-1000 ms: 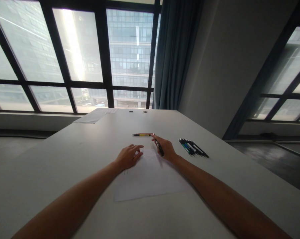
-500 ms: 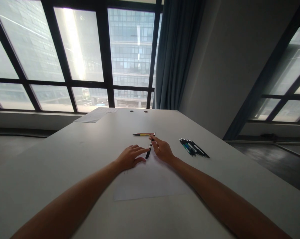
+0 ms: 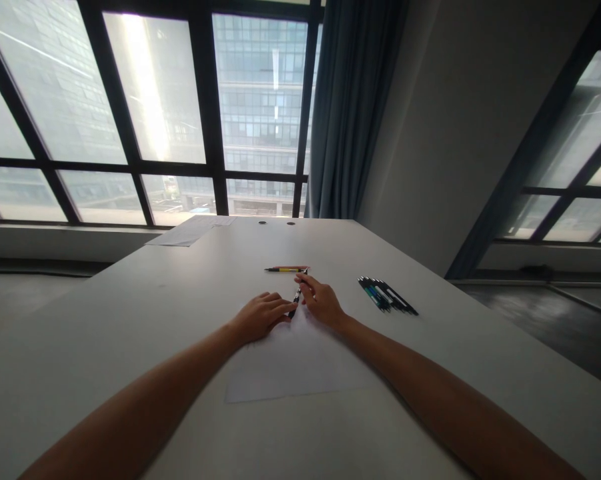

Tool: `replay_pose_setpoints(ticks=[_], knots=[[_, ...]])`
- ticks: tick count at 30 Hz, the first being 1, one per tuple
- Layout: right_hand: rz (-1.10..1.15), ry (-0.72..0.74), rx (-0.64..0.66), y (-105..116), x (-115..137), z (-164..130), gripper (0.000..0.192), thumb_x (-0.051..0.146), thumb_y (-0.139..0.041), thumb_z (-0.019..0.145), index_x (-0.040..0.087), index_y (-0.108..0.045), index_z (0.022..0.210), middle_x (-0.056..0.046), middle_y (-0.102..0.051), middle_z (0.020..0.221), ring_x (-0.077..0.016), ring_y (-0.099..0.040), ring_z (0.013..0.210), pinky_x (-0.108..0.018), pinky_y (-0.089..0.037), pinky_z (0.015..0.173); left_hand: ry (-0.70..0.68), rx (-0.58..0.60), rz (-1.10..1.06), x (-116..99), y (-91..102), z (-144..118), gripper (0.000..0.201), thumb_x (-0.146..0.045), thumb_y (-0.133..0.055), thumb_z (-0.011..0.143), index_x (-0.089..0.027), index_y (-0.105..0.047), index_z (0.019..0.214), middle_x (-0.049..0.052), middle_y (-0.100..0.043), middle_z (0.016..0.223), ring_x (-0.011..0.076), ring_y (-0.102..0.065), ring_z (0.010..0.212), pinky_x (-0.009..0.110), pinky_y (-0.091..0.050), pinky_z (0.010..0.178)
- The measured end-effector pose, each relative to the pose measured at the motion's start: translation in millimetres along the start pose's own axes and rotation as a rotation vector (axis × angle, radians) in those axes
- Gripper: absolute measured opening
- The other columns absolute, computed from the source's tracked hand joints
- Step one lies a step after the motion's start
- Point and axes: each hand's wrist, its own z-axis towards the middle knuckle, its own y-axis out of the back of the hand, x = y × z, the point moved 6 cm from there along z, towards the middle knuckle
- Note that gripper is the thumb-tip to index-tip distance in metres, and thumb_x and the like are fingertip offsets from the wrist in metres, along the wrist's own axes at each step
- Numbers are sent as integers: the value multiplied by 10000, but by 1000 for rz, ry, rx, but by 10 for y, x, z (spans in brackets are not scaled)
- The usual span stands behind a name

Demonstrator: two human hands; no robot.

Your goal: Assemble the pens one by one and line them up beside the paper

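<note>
A black and silver pen [image 3: 297, 295] stands at a slant between my two hands, above a white sheet of paper [image 3: 290, 373]. My left hand [image 3: 261, 317] is closed at the pen's lower black end, with the index finger and thumb pinching it. My right hand [image 3: 322, 303] grips the upper part of the pen with its fingertips, and partly covers it. Just beyond the right fingers lie a yellow-and-black pen and a reddish one [image 3: 283, 269], side by side on the white table [image 3: 170, 320].
Right of my hands, several dark and blue-green pens [image 3: 388, 295] lie in a slanting row. More paper sheets [image 3: 183, 233] rest at the table's far left corner. Two round holes [image 3: 291, 224] sit near the far edge. Windows and a blue curtain [image 3: 343, 107] rise behind.
My left thumb has closed in toward the index finger around the pen's lower end. The right hand has hardly moved, and the other pens lie as before.
</note>
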Motion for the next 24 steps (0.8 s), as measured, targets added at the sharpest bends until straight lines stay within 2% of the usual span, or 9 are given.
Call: replay_pose_setpoints(ticks=[3, 6, 10, 12, 15, 17, 19, 20, 24], knots=[[26, -11, 5, -5, -7, -2, 336, 316, -450, 952, 261, -564, 1263, -32, -690, 1177, -148, -682, 713, -275, -534, 747, -10, -2, 2, 0, -3, -7, 368, -366, -379, 1004, -200, -576, 1266, 114, -682, 1141, 202, -601, 1015, 359, -487, 895], [94, -15, -17, 16, -21, 14, 317, 347, -462, 943, 249, -587, 1217, -36, -695, 1148, -135, -678, 681, -262, -537, 726, -11, -25, -2, 31, -8, -26, 364, -228, -369, 992, -195, -530, 1316, 111, -670, 1174, 201, -595, 1012, 364, -498, 885], [165, -16, -167, 214, -90, 116, 341, 455, -504, 901, 202, -627, 1092, -64, -696, 1067, -157, -680, 792, -252, -541, 731, 19, -49, 17, 102, -28, -57, 532, -32, -341, 876, -192, -488, 1362, 105, -649, 1226, 208, -594, 1028, 391, -509, 887], [166, -54, -259, 420, -181, 196, 383, 487, -523, 871, 180, -621, 1080, -76, -691, 1003, -166, -676, 787, -253, -541, 708, 51, -42, 17, 127, -42, -62, 506, -45, -371, 860, -194, -536, 1314, 104, -671, 1176, 210, -609, 1013, 395, -513, 885], [129, -113, -310, 821, -388, 311, 434, 446, -454, 891, 162, -574, 1197, -71, -669, 950, -144, -648, 620, -264, -525, 615, 121, -16, 6, 148, -56, -56, 376, -99, -420, 869, -191, -635, 1164, 95, -710, 1050, 200, -639, 942, 371, -520, 864], [-53, -86, -335, 1140, -534, 347, 443, 361, -459, 888, 180, -537, 1285, -75, -678, 954, -157, -638, 643, -284, -515, 669, 166, 4, 1, 154, -62, -48, 321, -114, -445, 863, -190, -667, 1081, 87, -719, 996, 195, -649, 903, 357, -522, 849], [-286, -138, -397, 1461, -756, 322, 549, 295, -565, 819, 167, -475, 1346, -93, -697, 964, -214, -650, 784, -312, -493, 758, 198, 15, -7, 159, -66, -43, 294, -115, -458, 853, -194, -679, 1030, 75, -724, 964, 194, -650, 884, 347, -521, 838], [-371, -209, -424, 1604, -902, 288, 568, 286, -604, 789, 155, -484, 1329, -100, -703, 975, -237, -648, 843, -323, -482, 783, 211, 16, -12, 163, -67, -42, 287, -112, -462, 849, -197, -680, 1014, 68, -726, 954, 194, -649, 881, 342, -520, 833], [-622, -490, -372, 1924, -1475, 95, 315, 254, -613, 765, 178, -666, 1066, -108, -711, 999, -252, -646, 927, -313, -466, 774, 257, 13, -25, 193, -73, -48, 275, -104, -468, 841, -207, -675, 990, 52, -723, 934, 195, -641, 884, 327, -520, 819]])
